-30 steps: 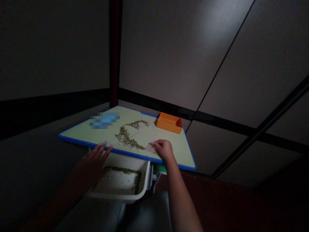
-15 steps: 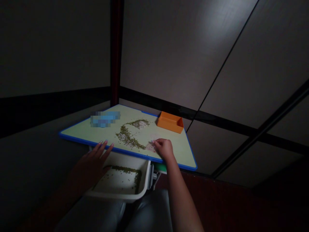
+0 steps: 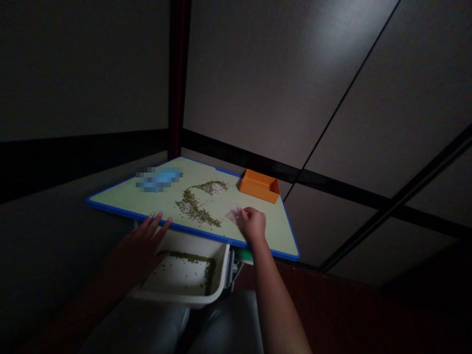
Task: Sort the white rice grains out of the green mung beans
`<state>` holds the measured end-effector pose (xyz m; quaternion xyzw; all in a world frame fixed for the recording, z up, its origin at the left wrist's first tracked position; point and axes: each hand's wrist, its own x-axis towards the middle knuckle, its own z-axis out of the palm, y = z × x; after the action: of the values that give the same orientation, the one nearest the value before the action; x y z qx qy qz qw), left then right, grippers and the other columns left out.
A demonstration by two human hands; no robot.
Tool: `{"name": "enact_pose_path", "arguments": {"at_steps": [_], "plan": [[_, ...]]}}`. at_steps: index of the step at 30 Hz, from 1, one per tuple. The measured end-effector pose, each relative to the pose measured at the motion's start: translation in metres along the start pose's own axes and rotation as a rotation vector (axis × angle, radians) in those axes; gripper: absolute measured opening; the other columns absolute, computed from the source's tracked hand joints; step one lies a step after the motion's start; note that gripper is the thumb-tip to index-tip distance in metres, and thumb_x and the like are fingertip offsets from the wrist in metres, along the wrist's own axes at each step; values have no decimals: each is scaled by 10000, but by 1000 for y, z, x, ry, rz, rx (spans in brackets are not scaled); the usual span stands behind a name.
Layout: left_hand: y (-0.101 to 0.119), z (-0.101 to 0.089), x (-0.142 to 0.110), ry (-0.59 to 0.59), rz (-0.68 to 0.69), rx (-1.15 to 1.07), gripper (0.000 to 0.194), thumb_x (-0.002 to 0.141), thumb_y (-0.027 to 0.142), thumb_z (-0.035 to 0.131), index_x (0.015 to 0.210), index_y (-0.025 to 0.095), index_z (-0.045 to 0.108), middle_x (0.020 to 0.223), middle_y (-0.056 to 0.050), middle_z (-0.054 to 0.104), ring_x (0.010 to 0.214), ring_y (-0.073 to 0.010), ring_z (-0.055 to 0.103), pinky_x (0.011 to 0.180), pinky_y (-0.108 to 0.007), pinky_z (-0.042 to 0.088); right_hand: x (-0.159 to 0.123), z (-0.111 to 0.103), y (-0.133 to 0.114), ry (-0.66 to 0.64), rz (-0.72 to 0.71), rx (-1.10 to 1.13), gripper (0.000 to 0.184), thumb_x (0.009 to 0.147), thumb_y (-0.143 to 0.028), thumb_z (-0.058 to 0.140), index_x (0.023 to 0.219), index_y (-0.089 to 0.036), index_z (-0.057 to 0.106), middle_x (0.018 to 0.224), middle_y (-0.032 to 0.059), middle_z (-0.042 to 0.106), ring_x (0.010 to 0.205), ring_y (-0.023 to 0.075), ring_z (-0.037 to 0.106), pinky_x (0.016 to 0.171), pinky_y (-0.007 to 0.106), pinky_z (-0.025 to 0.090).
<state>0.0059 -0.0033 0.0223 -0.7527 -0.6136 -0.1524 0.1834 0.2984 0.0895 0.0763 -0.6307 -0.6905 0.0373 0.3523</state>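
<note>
Fingers spread, my left hand (image 3: 142, 243) rests at the blue near edge of the pale tabletop (image 3: 121, 199) and holds nothing. Its thumb reaches down over the white drawer-like bin (image 3: 177, 282), where small green beans lie along the inner sides. On the tabletop a curved trail of small green beans (image 3: 195, 206), probably mung beans, is mixed with pinkish-white bits. My right hand (image 3: 253, 223) is closed in a pinch right of this trail, over a faint pinkish patch (image 3: 232, 214). Whatever its fingertips hold, if anything, is too small to make out.
An orange open box (image 3: 259, 187) stands at the tabletop's back right. A blurred-out blue thing (image 3: 160, 179) lies at the back left. Panelled walls (image 3: 258, 88) rise behind and beside the table. My knees (image 3: 224, 322) are below the bin.
My right hand has shifted slightly right and away from the end of the bean trail, still pinched. My left hand has stayed at the table edge with its fingers spread.
</note>
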Motion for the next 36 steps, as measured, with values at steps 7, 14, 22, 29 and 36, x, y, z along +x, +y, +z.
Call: {"name": "enact_pose_path", "arguments": {"at_steps": [7,14,22,29,36], "plan": [[-3,-1,-2,11,19,18,655,794,403,465,1389,191,291,1494,-156,293,1378,-311,272,1025,-456,347,-1,-1,3,-17,-4,7,302,849,-423,528,766,-207,721,716,37,704,631,151,580,591,249,310],[-1,0,0,6,4,11,646,780,392,477,1368,166,336,1485,-178,299,1374,-327,273,1034,-466,336,0,2,8,-46,-40,97,320,843,-436,527,716,-201,702,661,16,681,595,124,565,566,225,325],[-4,6,-2,57,10,-1,664,764,386,460,1383,198,311,1469,-154,347,1366,-320,295,1006,-464,362,-1,3,7,-56,-49,77,322,835,-454,533,727,-209,712,650,12,680,576,122,548,567,222,323],[-5,4,-1,25,13,16,651,776,414,432,1381,204,316,1465,-150,355,1354,-322,316,970,-467,384,-2,1,6,-59,-65,104,296,836,-426,539,728,-211,712,655,7,682,578,118,551,568,217,326],[1,-3,0,-19,-6,52,649,779,390,446,1379,183,315,1483,-161,314,1366,-324,293,994,-472,368,-3,-1,4,-98,-100,136,277,833,-398,543,717,-202,700,667,4,680,602,119,570,600,213,353]]}}
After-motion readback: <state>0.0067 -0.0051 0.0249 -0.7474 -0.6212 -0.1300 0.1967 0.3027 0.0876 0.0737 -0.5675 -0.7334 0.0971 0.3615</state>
